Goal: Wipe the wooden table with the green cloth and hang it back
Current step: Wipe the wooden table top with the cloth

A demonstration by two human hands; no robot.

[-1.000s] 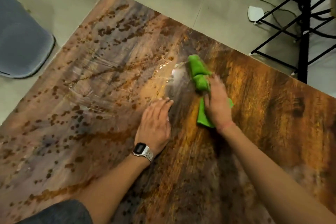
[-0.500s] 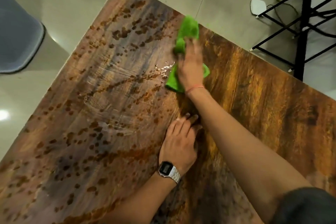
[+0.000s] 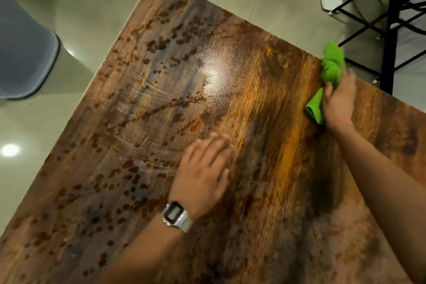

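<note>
Lying under right hand (image 3: pixel 337 101), green cloth (image 3: pixel 329 69)

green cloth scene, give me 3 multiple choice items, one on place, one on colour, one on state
1. Where is the green cloth?
A. at the table's far edge
B. on the floor
C. hung on the rack

2. What colour is the watch band?
A. black
B. silver
C. red

3. How is the left hand?
A. gripping the cloth
B. fist in the air
C. flat on the wooden table

Answers: 1 A, the right hand holds it bunched at the far edge; 2 B, the metal band shines silver; 3 C, its fingers lie spread on the wood.
</note>
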